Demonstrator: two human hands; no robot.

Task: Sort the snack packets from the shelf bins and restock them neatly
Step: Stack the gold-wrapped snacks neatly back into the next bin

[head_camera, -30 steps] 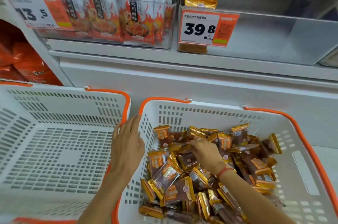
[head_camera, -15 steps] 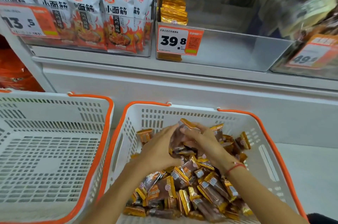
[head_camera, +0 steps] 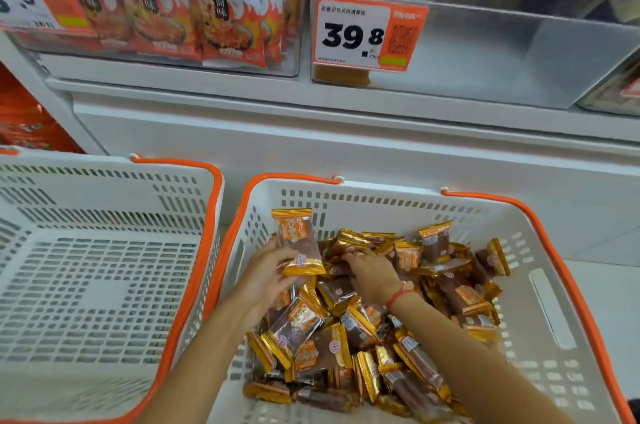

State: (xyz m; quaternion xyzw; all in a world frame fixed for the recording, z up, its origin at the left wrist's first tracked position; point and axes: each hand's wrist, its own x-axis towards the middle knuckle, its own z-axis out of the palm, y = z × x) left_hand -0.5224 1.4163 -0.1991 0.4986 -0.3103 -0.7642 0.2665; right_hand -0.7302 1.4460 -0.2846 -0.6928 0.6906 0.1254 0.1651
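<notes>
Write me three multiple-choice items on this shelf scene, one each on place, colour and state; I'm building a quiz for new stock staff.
1. Where does the pile of snack packets lie?
A. in the left basket
B. in the right basket
C. on the floor

2. What colour are the basket rims?
A. orange
B. blue
C. green

3. What is the left hand doing?
A. resting on a rim
B. hanging idle
C. holding one packet up

Answers:
1 B: the packets fill the right basket, while no packets show in the left basket.
2 A: orange trim edges both baskets.
3 C: the left hand grips a raised packet above the pile, while the right hand reaches among the packets.
</notes>
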